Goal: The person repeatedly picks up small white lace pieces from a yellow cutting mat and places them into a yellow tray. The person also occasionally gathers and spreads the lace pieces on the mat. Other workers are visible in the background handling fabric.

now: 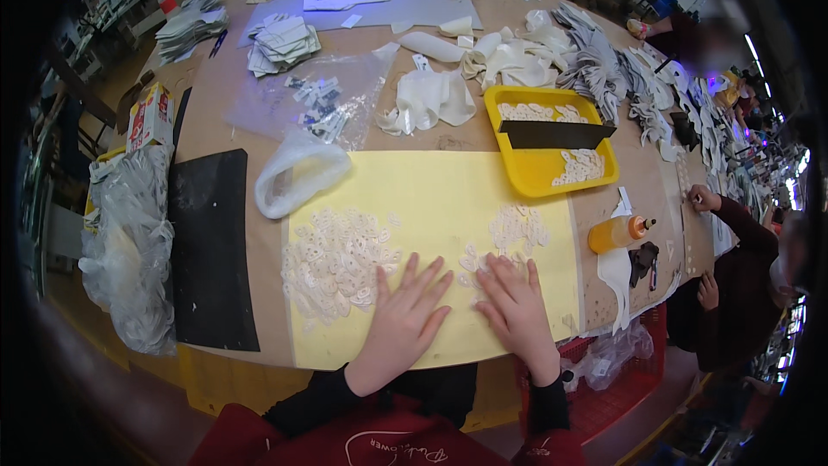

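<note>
On a yellow sheet (423, 185) lie two groups of small, flat, cream-coloured cut pieces with holes. The larger pile (332, 263) spreads on the left, the smaller group (519, 226) on the right. My left hand (410, 315) rests palm down with spread fingers at the right edge of the larger pile. My right hand (517, 311) lies flat, fingers apart, its fingertips at the near edge of the smaller group. Neither hand grips anything, though what lies beneath the fingers is hidden. Beyond them stands a yellow tray (517, 181) holding more such pieces, split by a dark bar (556, 134).
A black board (211, 250) and a bagged bundle (129, 250) are to the left. An orange bottle (617, 233) lies right. Plastic bags (302, 173) and stacked white pieces (285, 43) fill the far side. Co-workers' hands (703, 198) are at the right edge and far end.
</note>
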